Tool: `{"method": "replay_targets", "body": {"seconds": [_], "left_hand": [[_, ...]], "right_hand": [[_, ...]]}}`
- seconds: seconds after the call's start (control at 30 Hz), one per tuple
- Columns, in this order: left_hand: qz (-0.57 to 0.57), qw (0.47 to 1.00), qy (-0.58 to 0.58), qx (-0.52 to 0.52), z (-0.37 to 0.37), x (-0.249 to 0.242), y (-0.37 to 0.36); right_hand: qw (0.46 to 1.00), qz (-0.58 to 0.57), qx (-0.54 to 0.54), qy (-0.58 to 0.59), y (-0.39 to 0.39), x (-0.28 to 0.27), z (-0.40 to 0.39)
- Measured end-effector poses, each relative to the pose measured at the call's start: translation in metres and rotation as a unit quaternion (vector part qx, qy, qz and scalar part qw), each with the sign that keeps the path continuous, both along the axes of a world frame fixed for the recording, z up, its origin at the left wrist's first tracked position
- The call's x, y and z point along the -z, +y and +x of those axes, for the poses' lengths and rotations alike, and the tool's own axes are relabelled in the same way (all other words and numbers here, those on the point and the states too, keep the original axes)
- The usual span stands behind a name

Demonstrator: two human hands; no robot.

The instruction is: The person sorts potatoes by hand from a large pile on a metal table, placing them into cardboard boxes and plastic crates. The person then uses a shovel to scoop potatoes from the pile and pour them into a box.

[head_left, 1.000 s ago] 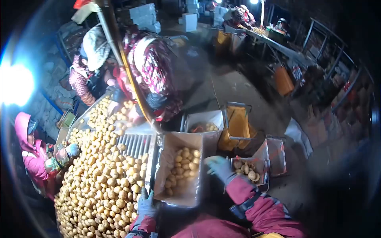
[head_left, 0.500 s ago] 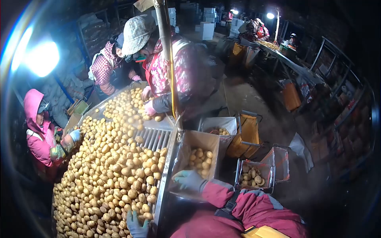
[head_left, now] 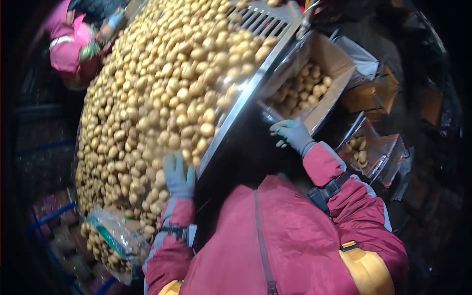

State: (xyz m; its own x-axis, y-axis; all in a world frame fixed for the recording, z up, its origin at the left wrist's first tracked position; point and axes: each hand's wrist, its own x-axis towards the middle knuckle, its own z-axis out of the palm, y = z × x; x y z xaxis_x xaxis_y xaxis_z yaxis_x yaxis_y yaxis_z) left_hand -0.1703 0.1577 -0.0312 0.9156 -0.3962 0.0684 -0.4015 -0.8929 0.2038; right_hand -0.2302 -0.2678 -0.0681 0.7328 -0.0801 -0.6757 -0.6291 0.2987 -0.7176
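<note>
Many potatoes (head_left: 162, 98) cover a large sorting table (head_left: 235, 114) with a metal rim. My left hand (head_left: 178, 178), in a grey-green glove, lies on the potatoes near the table's right edge, its fingers spread and grasping none that I can see. My right hand (head_left: 292, 134), gloved alike, hovers by the near side of a lined cardboard box (head_left: 339, 73) partly filled with potatoes. Its fingers are slightly bent and apart, with nothing visible in them.
Metal slats (head_left: 260, 22) show at the table's far end. A clear-sided crate (head_left: 386, 152) with potatoes stands right of me, near orange crates (head_left: 366, 98). A plastic bag (head_left: 115, 231) lies at lower left. Another person's sleeve (head_left: 66, 51) is across the table.
My view has tilted down and turned toward the table. My right hand has drawn back from over the box to its near side. My left hand stays on the potatoes.
</note>
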Motion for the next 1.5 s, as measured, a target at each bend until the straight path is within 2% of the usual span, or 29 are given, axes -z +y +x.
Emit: {"method": "replay_targets", "body": {"seconds": [0.17,0.27,0.4,0.43,0.47,0.5,0.67,0.77,1.03,1.2,1.3,1.37,1.4,1.43,1.47,1.5], "left_hand": [[-0.017,0.998,-0.059,0.009,0.004,0.006,-0.006],[-0.01,0.998,-0.067,0.0,0.003,0.007,-0.006],[-0.011,0.998,-0.067,0.006,0.003,0.006,-0.005],[-0.01,0.998,-0.069,0.003,0.003,0.007,-0.005],[-0.007,0.997,-0.071,0.001,0.002,0.009,-0.004],[-0.009,0.997,-0.072,0.003,0.002,0.01,-0.003],[-0.016,0.995,-0.096,0.014,0.002,0.017,0.001],[-0.02,0.995,-0.101,0.012,0.004,0.02,-0.001],[-0.034,0.994,-0.106,0.021,0.003,0.021,0.001],[-0.041,0.993,-0.109,0.021,0.003,0.022,-0.001],[-0.029,0.994,-0.105,0.022,0.003,0.023,0.0],[-0.021,0.994,-0.103,0.021,0.003,0.021,0.001],[-0.022,0.994,-0.104,0.019,0.003,0.02,0.0],[-0.023,0.994,-0.105,0.018,0.003,0.019,0.0],[-0.024,0.994,-0.105,0.018,0.002,0.019,0.0],[-0.013,0.995,-0.101,0.011,0.001,0.019,0.0]], "right_hand": [[0.997,-0.027,-0.041,0.064,0.038,0.048,-0.026],[0.993,-0.011,-0.082,0.086,0.071,0.043,-0.024],[0.989,-0.016,-0.133,0.068,0.113,0.102,-0.025],[0.949,-0.153,-0.274,-0.014,0.127,0.12,-0.025],[0.866,-0.278,-0.402,-0.101,0.143,0.14,-0.024],[0.801,-0.343,-0.464,-0.157,0.16,0.155,-0.025],[0.811,-0.231,-0.529,-0.1,0.273,0.183,-0.051],[0.793,-0.196,-0.568,-0.103,0.346,0.194,-0.074],[0.727,-0.231,-0.636,-0.118,0.466,0.23,-0.123],[0.699,-0.281,-0.648,-0.112,0.45,0.249,-0.137],[0.677,-0.325,-0.649,-0.122,0.398,0.261,-0.144],[0.63,-0.377,-0.656,-0.175,0.349,0.298,-0.159],[0.634,-0.398,-0.642,-0.166,0.322,0.302,-0.157],[0.695,-0.367,-0.618,-0.03,0.29,0.188,-0.114],[0.726,-0.397,-0.561,0.012,0.266,0.171,-0.117],[0.721,-0.406,-0.561,0.001,0.236,0.172,-0.124]]}}
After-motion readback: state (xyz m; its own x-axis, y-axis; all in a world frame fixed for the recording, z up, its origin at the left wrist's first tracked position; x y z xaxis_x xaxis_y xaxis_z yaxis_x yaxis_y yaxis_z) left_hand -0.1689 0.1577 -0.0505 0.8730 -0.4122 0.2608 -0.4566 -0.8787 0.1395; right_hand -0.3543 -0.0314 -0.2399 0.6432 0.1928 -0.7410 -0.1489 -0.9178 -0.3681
